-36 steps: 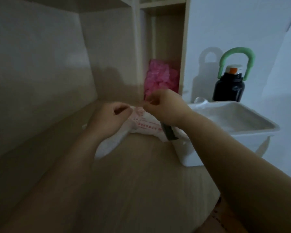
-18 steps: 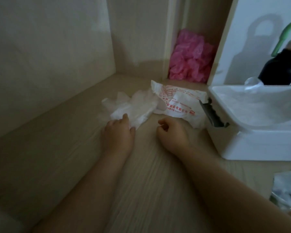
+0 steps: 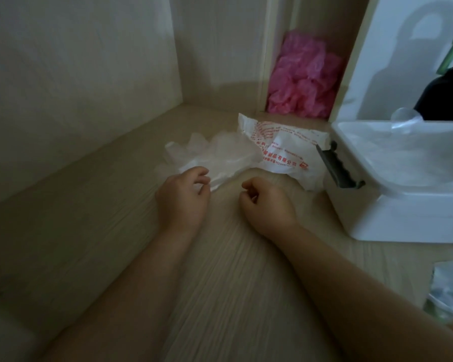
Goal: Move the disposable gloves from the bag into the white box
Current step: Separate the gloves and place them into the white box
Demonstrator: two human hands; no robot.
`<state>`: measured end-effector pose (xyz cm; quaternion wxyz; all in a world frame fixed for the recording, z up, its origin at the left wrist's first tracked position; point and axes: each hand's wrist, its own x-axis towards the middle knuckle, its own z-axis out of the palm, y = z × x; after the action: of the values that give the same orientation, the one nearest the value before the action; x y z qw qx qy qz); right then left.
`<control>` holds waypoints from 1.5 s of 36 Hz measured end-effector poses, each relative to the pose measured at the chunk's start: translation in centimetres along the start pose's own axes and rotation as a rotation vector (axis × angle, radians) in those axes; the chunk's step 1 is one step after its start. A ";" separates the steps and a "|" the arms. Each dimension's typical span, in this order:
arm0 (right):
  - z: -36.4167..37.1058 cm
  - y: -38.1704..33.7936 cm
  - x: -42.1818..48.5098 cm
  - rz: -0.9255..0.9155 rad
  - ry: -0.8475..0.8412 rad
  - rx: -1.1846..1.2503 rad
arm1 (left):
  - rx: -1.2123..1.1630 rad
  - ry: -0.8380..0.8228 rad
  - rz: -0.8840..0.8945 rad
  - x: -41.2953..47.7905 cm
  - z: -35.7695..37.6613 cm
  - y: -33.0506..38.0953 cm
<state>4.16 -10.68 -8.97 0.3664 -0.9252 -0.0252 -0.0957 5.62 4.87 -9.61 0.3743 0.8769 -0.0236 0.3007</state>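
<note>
Head camera looks down on your two bare forearms, which reach forward over the pale wood-grain desk top (image 3: pixel 228 270). Your left hand (image 3: pixel 182 197) lies palm down with its fingers hooked, fingertips at the near edge of the heap of clear, filmy disposable gloves (image 3: pixel 215 155). I cannot tell whether those fingers pinch any film or only touch it. Your right hand (image 3: pixel 267 205) rests on the wood at 3 o'clock of the left, curled into a loose fist with nothing seen in it.

The gloves lie on the desk at 12 o'clock of your left hand, spilling from the crumpled white plastic bag with red print (image 3: pixel 285 152), which sits at 12 to 1 o'clock of your right hand. The bag touches the white rectangular plastic box (image 3: pixel 403 212) at 3 o'clock of it; a dark clip (image 3: pixel 338 168) hangs on the box's near corner, and clear film (image 3: pixel 408 121) lies inside. Crumpled pink plastic (image 3: pixel 304 77) fills a shelf nook at 12 o'clock of the bag. A black bottle with a green handle (image 3: pixel 445 97) stands behind the box.
</note>
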 end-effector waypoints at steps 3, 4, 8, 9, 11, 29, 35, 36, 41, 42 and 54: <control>0.2 -0.8 0.8 0.027 -0.015 0.028 | -0.082 -0.039 0.034 0.1 0.1 0.0; 0.2 -1.1 1.1 0.023 -0.025 0.064 | -0.099 -0.048 0.044 0.1 0.1 0.1; 0.8 -1.5 2.5 -0.044 -0.099 0.092 | -0.125 -0.048 0.147 0.3 0.0 -0.1; 1.1 -1.3 2.6 -0.070 -0.086 0.055 | -0.118 -0.042 0.174 0.2 0.1 -0.1; 1.8 -0.9 2.8 -0.105 -0.019 0.013 | -0.119 -0.045 0.165 0.2 -0.2 -0.2; 0.2 -0.4 1.9 0.081 0.155 0.470 | -0.187 -0.174 -0.089 0.1 -0.7 1.0; -2.8 -3.1 2.0 0.179 -0.006 0.762 | -0.476 -0.181 -0.165 0.3 -2.0 2.8; -3.4 -3.6 2.1 0.201 -0.023 0.860 | -0.554 -0.194 -0.212 0.5 -2.3 3.4; -6.3 -5.9 2.1 0.249 -0.157 1.143 | -0.631 -0.155 -0.160 1.5 -3.6 6.0; -6.8 -6.1 2.0 0.245 -0.184 1.150 | -0.628 -0.197 -0.103 1.6 -3.9 6.5; -12.6 -5.7 0.8 0.229 -0.056 0.869 | -0.547 -0.172 -0.011 3.4 -3.4 13.0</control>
<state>2.29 -15.15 4.04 0.7284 -0.6845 0.0295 -0.0100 3.20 -1.61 2.44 0.5951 0.7657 -0.1308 0.2057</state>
